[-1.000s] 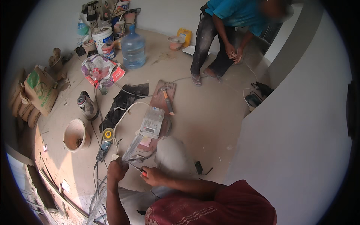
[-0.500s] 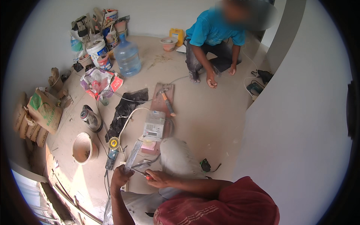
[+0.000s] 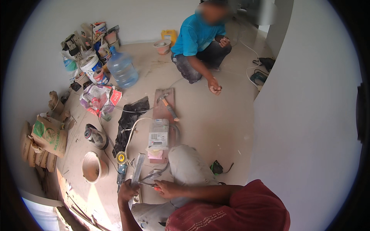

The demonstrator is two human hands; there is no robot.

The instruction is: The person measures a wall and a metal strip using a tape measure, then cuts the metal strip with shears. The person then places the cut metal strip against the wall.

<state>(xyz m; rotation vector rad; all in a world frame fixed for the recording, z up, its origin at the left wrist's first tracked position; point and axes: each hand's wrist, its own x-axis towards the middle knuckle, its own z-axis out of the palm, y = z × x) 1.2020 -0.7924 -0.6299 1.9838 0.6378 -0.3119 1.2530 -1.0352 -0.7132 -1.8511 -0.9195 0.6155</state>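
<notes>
My left hand [image 3: 128, 189] is closed around a long, light metal channel strip [image 3: 138, 166] that slants up and away from me. From the right, my right hand [image 3: 167, 189] grips a red-handled tool [image 3: 156, 188], whose dark metal front end reaches the strip beside my left fingers. Snips or pliers are possible, but its jaws are too small to make out. An angle grinder [image 3: 121, 170] with a yellow disc lies left of the strip. Beyond my knee, a grey-white electricity meter [image 3: 158, 134] rests on a reddish-brown board [image 3: 163, 104].
A hammer [image 3: 169, 107] lies on the board. Left are an empty tan bucket [image 3: 92, 169], an electric kettle [image 3: 96, 136], black plastic [image 3: 129, 123] and paper sacks [image 3: 50, 134]. A water jug [image 3: 122, 69] stands farther back. A co-worker [image 3: 192, 42] squats ahead; cables cross the floor.
My view has shifted, so the co-worker appears farther left. The co-worker has raised one hand near the knee. My hands still hold the strip and the red-handled tool close together.
</notes>
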